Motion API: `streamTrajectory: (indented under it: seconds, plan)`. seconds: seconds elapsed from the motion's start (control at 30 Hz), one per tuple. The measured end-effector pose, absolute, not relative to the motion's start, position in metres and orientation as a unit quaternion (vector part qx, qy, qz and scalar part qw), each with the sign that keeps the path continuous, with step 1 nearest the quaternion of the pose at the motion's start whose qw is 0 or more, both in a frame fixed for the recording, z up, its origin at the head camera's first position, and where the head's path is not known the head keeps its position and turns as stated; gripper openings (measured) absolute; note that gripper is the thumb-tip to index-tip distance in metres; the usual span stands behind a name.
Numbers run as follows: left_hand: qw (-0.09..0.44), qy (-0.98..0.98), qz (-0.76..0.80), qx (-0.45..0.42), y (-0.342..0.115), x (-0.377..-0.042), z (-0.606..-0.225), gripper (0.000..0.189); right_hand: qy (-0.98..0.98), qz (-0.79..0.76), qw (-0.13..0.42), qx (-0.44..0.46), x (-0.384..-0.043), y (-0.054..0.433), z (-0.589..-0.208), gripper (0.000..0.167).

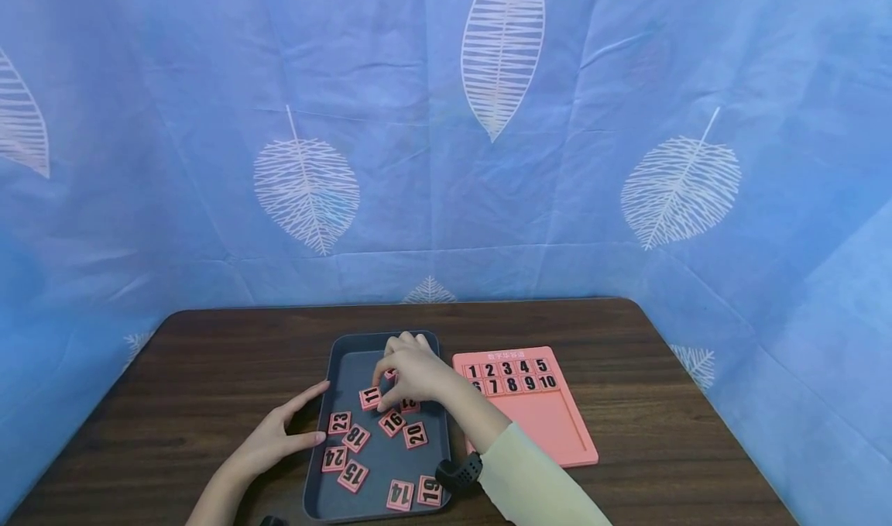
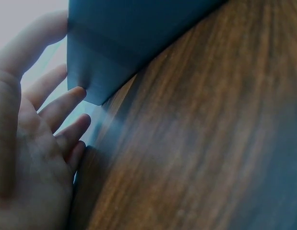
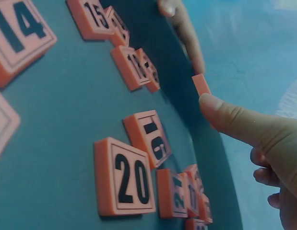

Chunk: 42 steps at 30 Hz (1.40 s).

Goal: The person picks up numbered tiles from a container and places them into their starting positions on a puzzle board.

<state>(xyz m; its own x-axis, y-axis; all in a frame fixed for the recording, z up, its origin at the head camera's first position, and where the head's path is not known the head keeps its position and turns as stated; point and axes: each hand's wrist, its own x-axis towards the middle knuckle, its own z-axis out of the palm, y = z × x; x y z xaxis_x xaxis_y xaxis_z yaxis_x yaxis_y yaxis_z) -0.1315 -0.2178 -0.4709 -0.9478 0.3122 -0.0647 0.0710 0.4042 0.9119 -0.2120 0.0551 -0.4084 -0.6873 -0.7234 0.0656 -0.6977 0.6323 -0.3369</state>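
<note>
A dark grey tray holds several pink number tiles. Over its far half, my right hand pinches the number 11 tile between thumb and fingers. In the right wrist view that tile shows only its edge beyond the thumb. My left hand is at the tray's left side, thumb and index finger spread apart, tips at the rim. The left wrist view shows its fingers loosely extended against the tray wall. Tiles such as the 20 and 16 lie near the right hand; some are partly hidden under it.
Right of the tray lies a pink number board, with tiles 1 to 10 in its two top rows; the right forearm crosses its left edge. A dark wooden table bears everything. Behind it hangs a blue curtain with white leaf prints.
</note>
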Motion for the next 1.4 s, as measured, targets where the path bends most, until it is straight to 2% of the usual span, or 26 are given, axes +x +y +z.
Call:
streamTrajectory:
  seconds: [0.37,0.77,1.4]
  plan:
    - [0.113,0.827,0.539,0.112,-0.217,-0.13,-0.471,0.071,0.91,-0.237,-0.04,-0.337,-0.187,0.072,-0.396,0.028]
    - [0.119,0.822,0.544,0.119,-0.217,-0.131,-0.469,0.073,0.914,-0.288,-0.135,-0.252,-0.159,0.097,-0.4,0.03]
    - [0.114,0.824,0.541,0.124,-0.216,-0.127,-0.469,0.074,0.931,-0.305,-0.186,-0.076,-0.135,0.159,-0.418,0.036]
